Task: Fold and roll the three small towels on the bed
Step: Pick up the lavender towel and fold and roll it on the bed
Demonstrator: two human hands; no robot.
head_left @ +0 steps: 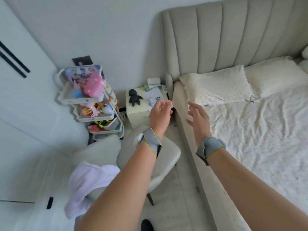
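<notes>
Both my arms reach forward over the bed's left edge, each with a grey wrist strap. My left hand (160, 112) hangs in the air with its fingers loosely curled and holds nothing. My right hand (198, 118) is beside it, fingers spread and relaxed, also holding nothing. The bed (260, 134) with a crumpled white sheet fills the right side. A pale lilac-white cloth (88, 182), perhaps a towel, lies draped over a chair at the lower left, below my left forearm. No small towels show on the visible part of the bed.
Two pillows (216, 87) lie at the padded headboard (233, 39). A cream chair (160, 157) stands between me and the bed. A nightstand (141, 105) with a dark figurine stands by the headboard, and a white trolley of toys (90, 104) stands left of it.
</notes>
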